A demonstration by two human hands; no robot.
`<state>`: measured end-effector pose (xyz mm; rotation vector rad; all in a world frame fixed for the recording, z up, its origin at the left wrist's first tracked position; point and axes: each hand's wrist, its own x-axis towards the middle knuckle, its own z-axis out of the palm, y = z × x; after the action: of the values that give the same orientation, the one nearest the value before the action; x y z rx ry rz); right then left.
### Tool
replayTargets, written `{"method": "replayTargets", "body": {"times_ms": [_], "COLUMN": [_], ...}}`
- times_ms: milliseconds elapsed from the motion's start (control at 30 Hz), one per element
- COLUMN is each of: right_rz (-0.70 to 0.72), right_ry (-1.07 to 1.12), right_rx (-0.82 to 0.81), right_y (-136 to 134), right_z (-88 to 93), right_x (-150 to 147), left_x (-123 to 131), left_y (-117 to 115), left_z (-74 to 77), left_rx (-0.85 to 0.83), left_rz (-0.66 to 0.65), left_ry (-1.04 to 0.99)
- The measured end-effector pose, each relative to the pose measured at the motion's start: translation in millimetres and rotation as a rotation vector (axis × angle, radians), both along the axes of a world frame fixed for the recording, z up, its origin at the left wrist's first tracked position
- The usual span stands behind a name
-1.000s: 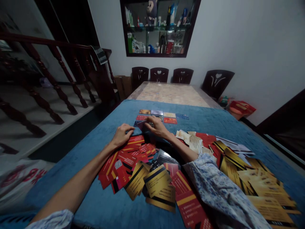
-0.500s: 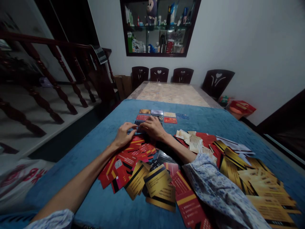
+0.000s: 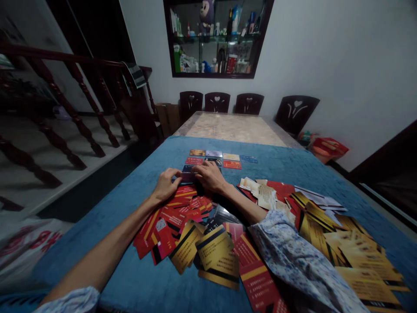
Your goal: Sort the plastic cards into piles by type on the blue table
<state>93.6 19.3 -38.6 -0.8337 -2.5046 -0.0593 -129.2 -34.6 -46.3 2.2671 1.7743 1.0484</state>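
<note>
Both hands meet over a dark card [image 3: 186, 177] lying just in front of the laid-out cards. My left hand [image 3: 167, 184] pinches its left end between thumb and fingers. The fingers of my right hand [image 3: 208, 175] are bent over its right end, partly hiding it. Beyond them, cards lie side by side in rows, among them a gold card [image 3: 197, 153], an orange-red card [image 3: 232, 164] and a blue card [image 3: 248, 159]. Nearer me, red cards [image 3: 167, 221] and gold cards [image 3: 215, 248] overlap in a loose pile, face directions mixed.
Right of my right forearm spreads another heap of gold cards [image 3: 361, 252], with white and red ones. All lie on a blue cloth [image 3: 130, 278] over the table. Dark chairs [image 3: 216, 102] stand at the far end; a wooden railing [image 3: 74, 56] runs along the left.
My left hand has shifted slightly left along the dark card, and the gap between the hands has widened, showing more of it. My right hand has barely moved.
</note>
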Motion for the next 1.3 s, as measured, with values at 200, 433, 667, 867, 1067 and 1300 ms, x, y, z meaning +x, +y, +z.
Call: {"method": "replayTargets", "body": {"times_ms": [200, 433, 667, 867, 1067, 1300], "right_rz": [-0.046, -0.091, -0.096, -0.097, -0.089, -0.088], "right_ry": [-0.091, -0.173, -0.215, -0.228, -0.220, -0.250], "right_rx": [-0.031, -0.105, -0.135, -0.098, -0.097, -0.108], "right_y": [-2.6, -9.1, -9.9, -3.5, -1.5, 1.9], "right_z": [1.4, 6.7, 7.1, 3.4, 8.6, 13.0], "right_x": [-0.6, -0.5, -0.2, -0.7, 1.3, 5.2], "left_x": [-5.8, -4.5, -6.5, -4.5, -3.0, 2.0], "left_y": [0.2, -0.8, 2.5, 5.6, 8.2, 6.9], "left_z": [0.2, -1.5, -5.1, -2.5, 4.9, 13.5], "left_rx": [-0.037, -0.052, -0.110, -0.111, -0.093, -0.181], "left_rz": [-0.011, -0.010, -0.006, 0.011, -0.012, -0.027], "left_ry": [-0.003, 0.077, 0.155, 0.165, 0.116, 0.138]}}
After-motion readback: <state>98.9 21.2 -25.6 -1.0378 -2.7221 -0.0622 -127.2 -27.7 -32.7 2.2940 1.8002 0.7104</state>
